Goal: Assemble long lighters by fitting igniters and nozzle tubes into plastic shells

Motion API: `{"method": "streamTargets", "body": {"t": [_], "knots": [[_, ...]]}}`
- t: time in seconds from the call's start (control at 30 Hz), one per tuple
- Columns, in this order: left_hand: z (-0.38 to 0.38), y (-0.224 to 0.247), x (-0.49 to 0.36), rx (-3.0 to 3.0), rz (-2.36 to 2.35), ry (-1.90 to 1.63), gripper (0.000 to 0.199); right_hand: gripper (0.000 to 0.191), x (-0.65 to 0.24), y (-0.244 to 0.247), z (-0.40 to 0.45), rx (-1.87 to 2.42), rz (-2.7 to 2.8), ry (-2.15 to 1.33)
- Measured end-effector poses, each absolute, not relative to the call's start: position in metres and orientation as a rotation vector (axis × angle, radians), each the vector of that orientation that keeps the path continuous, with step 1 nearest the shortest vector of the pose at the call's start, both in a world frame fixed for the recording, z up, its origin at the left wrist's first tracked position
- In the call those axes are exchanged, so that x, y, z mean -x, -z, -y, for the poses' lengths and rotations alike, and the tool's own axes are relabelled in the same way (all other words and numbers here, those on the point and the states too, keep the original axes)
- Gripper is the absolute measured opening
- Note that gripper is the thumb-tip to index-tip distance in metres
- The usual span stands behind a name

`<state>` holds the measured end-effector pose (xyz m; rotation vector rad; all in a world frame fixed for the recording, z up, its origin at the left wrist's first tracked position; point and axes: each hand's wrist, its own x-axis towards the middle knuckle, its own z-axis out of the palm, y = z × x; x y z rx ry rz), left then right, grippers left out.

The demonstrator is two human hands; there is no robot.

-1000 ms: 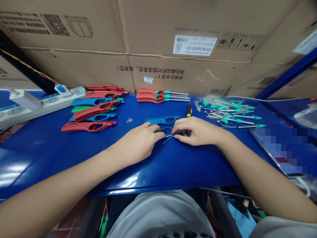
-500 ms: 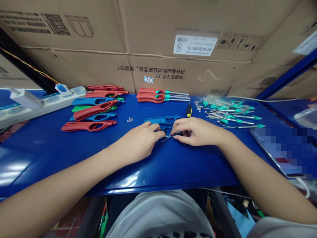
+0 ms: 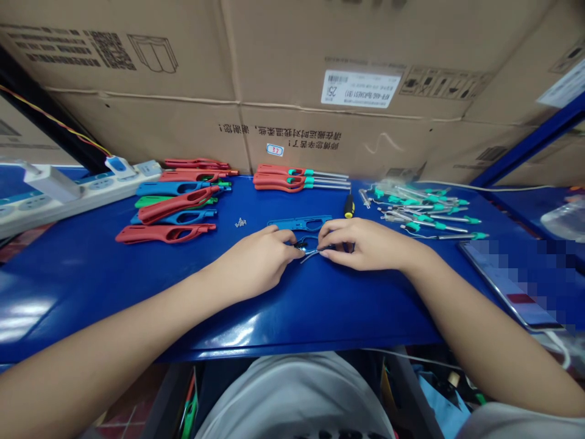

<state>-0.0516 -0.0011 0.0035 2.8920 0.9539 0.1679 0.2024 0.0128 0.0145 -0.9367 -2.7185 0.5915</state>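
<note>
Over the blue table, my left hand (image 3: 262, 259) has its fingers closed at the left end of small parts, with a dark piece (image 3: 301, 245) by its fingertips. My right hand (image 3: 359, 244) curls in from the right, thumb and fingers pinched at a thin grey wire (image 3: 311, 256) and dark parts mostly hidden under it. A curved blue shell edge shows between the two hands. Just beyond them lies a blue lighter shell half (image 3: 292, 224), touched by neither grip as far as I can see. A black-and-yellow screwdriver (image 3: 350, 206) rests behind my right hand.
Red, blue and green lighter shells (image 3: 176, 213) lie at left beside a white power strip (image 3: 95, 186). Small screws (image 3: 241, 223) sit nearby. Red assembled lighters (image 3: 278, 180) are at the back, metal tubes with green ends (image 3: 429, 210) and a phone (image 3: 512, 286) at right.
The fingers of my left hand have shifted slightly, and a dark, shiny piece now shows at their tips. My right hand has hardly moved; the view has tilted slightly.
</note>
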Motion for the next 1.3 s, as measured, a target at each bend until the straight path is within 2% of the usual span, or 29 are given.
{"method": "streamTargets", "body": {"t": [0.13, 0.27, 0.37, 0.43, 0.53, 0.6, 0.87, 1.13, 1.3], "knots": [[0.001, -0.001, 0.053, -2.938, -0.964, -0.148, 0.041, 0.031, -0.216, -0.015, -0.023, 1.1, 2.532, -0.334], [0.002, 0.001, 0.052, -3.001, -0.972, -0.121, 0.042, 0.042, -0.244, -0.017, -0.042, 1.627, 2.194, 0.03], [0.003, 0.0, 0.052, -3.045, -0.986, -0.117, 0.043, 0.052, -0.266, -0.016, -0.056, 1.845, 1.952, 0.063], [0.003, -0.001, 0.051, -3.062, -0.99, -0.103, 0.043, 0.047, -0.279, -0.012, -0.064, 1.943, 1.886, 0.12], [0.003, -0.002, 0.05, -3.053, -0.984, -0.099, 0.042, 0.021, -0.291, -0.003, -0.074, 2.084, 1.89, 0.125], [0.002, -0.002, 0.05, -3.02, -0.985, -0.117, 0.041, 0.015, -0.296, 0.003, -0.078, 2.13, 1.909, 0.112], [0.002, -0.004, 0.049, -2.933, -1.028, -0.078, 0.043, 0.038, -0.308, 0.015, -0.085, 2.215, 1.804, 0.223], [0.005, -0.008, 0.05, -2.954, -1.052, -0.061, 0.042, 0.032, -0.296, 0.034, -0.089, 2.162, 1.731, 0.263], [0.005, -0.01, 0.05, -2.97, -1.073, -0.036, 0.04, 0.02, -0.295, 0.037, -0.092, 2.159, 1.664, 0.203]]}}
